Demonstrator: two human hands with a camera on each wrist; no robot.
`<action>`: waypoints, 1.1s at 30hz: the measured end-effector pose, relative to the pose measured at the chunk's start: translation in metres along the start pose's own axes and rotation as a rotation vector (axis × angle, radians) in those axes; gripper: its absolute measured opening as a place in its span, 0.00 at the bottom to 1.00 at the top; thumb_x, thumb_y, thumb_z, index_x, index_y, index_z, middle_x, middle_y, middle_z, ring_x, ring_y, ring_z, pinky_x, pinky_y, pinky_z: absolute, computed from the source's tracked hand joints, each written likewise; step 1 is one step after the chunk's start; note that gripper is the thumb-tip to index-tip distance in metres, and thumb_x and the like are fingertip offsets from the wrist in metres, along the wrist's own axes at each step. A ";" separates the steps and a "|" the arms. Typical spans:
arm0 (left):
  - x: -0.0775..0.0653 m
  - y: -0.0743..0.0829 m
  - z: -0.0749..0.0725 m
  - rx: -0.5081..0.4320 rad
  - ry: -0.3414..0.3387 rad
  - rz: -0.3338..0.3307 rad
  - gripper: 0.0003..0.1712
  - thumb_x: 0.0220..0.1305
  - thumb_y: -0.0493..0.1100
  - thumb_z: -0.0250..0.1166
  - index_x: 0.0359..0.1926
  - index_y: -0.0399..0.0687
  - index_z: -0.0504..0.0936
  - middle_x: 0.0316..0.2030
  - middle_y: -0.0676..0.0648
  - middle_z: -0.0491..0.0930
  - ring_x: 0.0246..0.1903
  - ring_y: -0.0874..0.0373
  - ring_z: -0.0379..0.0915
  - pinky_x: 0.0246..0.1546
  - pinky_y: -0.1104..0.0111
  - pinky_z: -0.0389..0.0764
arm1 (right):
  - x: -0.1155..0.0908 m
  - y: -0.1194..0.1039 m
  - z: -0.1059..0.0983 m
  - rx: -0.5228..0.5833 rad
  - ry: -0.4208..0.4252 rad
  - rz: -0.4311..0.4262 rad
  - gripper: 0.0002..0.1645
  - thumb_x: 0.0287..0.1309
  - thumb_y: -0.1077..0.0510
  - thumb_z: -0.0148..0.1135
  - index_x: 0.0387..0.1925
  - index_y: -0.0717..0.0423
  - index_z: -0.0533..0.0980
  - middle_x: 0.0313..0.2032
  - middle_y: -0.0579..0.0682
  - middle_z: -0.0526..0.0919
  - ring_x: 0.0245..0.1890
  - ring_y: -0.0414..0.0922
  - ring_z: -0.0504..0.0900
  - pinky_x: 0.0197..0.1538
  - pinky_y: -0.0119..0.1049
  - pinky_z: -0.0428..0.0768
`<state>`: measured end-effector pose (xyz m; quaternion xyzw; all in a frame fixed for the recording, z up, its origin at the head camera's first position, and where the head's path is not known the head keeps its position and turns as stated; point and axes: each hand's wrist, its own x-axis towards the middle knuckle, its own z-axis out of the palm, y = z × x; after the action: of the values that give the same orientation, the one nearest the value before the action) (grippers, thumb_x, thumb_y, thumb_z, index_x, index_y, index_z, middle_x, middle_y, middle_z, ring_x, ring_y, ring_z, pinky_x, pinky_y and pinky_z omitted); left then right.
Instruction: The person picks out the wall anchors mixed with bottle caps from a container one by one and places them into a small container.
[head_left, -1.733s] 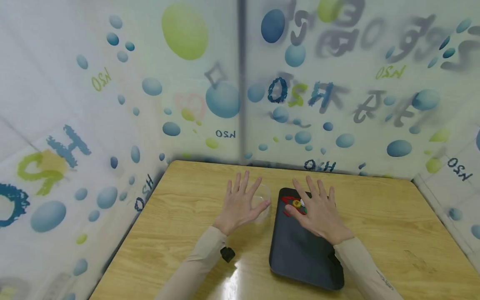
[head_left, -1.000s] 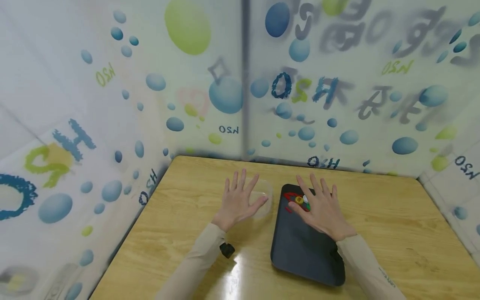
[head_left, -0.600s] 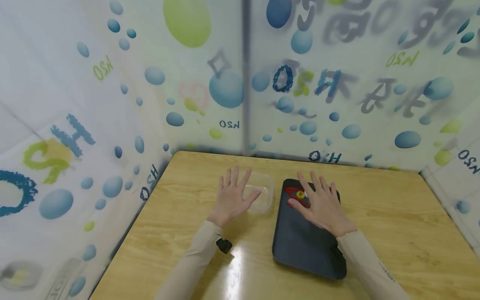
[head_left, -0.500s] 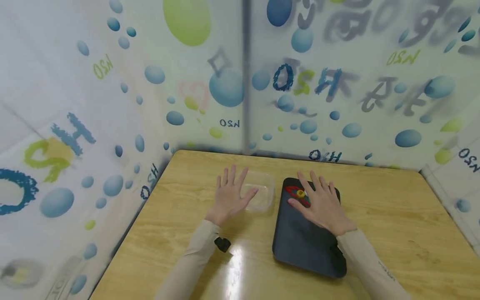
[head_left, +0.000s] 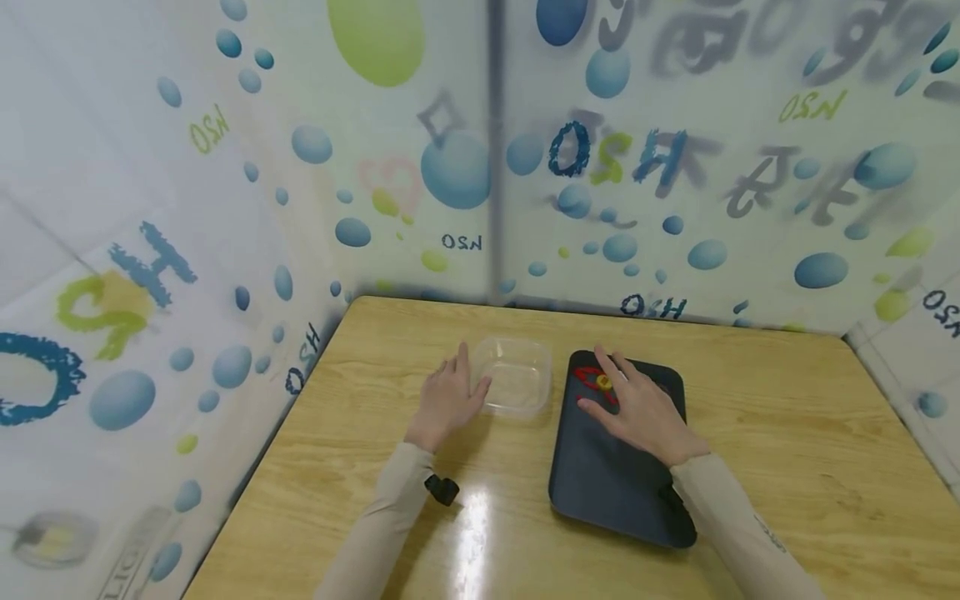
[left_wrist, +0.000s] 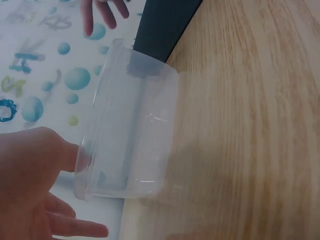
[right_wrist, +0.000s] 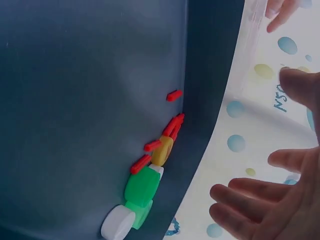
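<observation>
My left hand is just left of a clear plastic container, fingers extended and thumb apart. In the left wrist view its thumb overlaps the container's rim; I cannot tell whether they touch. Over the far part of a dark tray hovers my right hand, fingers spread and holding nothing. Along the tray's far wall, the right wrist view shows several small red rod-like pieces, a yellow round piece, green cap-like pieces and a white one. The container looks empty.
All of it stands on a wooden table. Behind and to the sides rise walls printed with bubbles and lettering. A small black device is fixed at the left wrist. The container stands left of the tray with a narrow gap between.
My left hand has moved left from in front of the container to its left side and turned more edge-on. The right hand has lowered slightly over the tray. The head view has tilted down.
</observation>
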<state>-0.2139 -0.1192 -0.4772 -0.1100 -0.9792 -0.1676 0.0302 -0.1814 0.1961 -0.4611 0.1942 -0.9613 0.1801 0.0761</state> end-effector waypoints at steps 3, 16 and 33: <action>0.000 -0.002 0.003 0.031 0.037 0.009 0.38 0.75 0.56 0.53 0.70 0.28 0.64 0.50 0.30 0.83 0.44 0.38 0.84 0.44 0.49 0.83 | 0.000 0.000 0.004 0.032 -0.010 -0.002 0.52 0.63 0.38 0.64 0.78 0.57 0.54 0.68 0.72 0.68 0.35 0.57 0.86 0.32 0.46 0.82; -0.001 -0.005 0.010 0.044 0.176 -0.019 0.17 0.67 0.46 0.58 0.23 0.44 0.80 0.15 0.46 0.75 0.15 0.55 0.67 0.14 0.63 0.67 | 0.011 0.002 0.021 0.124 -0.011 -0.017 0.38 0.61 0.50 0.70 0.65 0.68 0.71 0.56 0.68 0.79 0.47 0.58 0.84 0.48 0.54 0.82; 0.000 -0.004 0.020 -0.032 0.349 0.034 0.15 0.64 0.40 0.60 0.22 0.41 0.84 0.11 0.50 0.72 0.13 0.62 0.56 0.14 0.70 0.62 | 0.027 0.007 0.030 0.148 -0.121 0.002 0.21 0.60 0.58 0.68 0.51 0.69 0.80 0.44 0.63 0.85 0.42 0.55 0.85 0.46 0.52 0.82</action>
<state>-0.2147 -0.1158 -0.4977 -0.0961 -0.9544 -0.1993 0.2005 -0.2109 0.1814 -0.4850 0.2090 -0.9483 0.2386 0.0033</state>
